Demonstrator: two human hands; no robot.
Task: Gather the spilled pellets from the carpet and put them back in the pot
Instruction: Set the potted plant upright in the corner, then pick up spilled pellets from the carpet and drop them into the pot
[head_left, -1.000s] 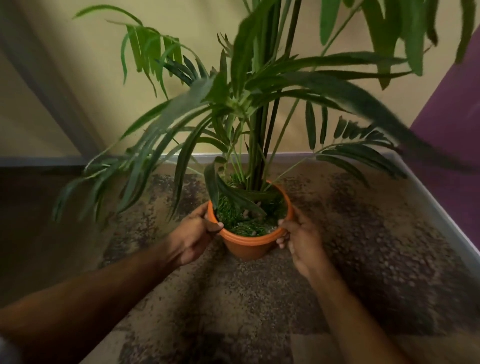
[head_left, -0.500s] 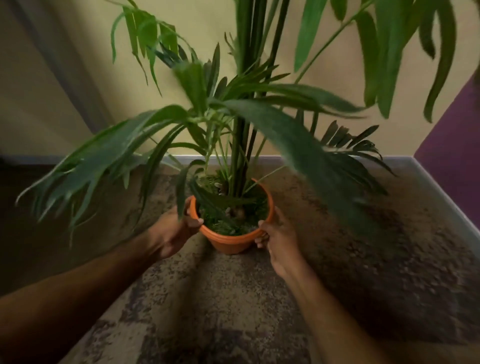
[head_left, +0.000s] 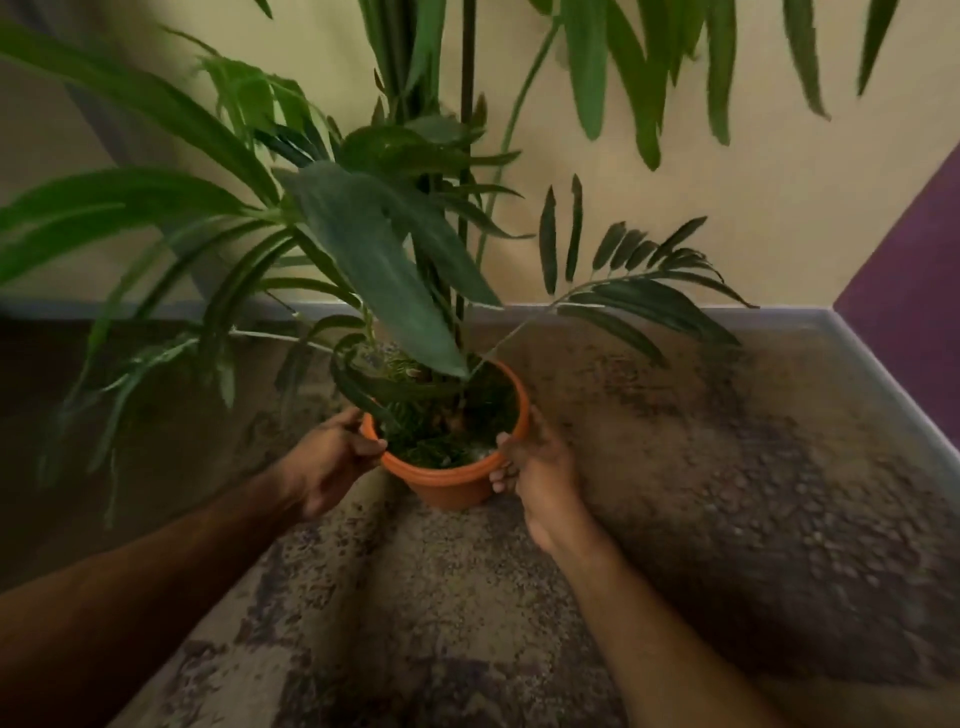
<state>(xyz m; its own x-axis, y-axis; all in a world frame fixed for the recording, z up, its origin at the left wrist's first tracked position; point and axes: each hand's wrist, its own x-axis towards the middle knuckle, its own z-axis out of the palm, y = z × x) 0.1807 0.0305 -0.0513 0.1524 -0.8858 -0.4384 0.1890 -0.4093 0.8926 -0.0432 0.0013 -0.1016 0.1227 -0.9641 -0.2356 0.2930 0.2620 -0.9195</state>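
An orange plastic pot (head_left: 449, 486) with a tall green palm plant (head_left: 363, 249) stands on the mottled brown carpet (head_left: 727, 493). My left hand (head_left: 332, 462) grips the pot's left rim, thumb over the edge. My right hand (head_left: 535, 467) grips the right rim, its fingers curled around the outside. Green moss and a few pale pellets (head_left: 480, 451) lie inside the pot near my right thumb. I cannot make out loose pellets on the patterned carpet.
The pot sits near a room corner: a cream wall (head_left: 727, 208) behind, a purple wall (head_left: 914, 291) to the right, and a grey skirting board (head_left: 779, 314) along both. Long leaves hang over the pot and to the left.
The view has shifted, and the pot with both hands on it now sits a little further right in frame. The leaves have swung. Both grips are unchanged.
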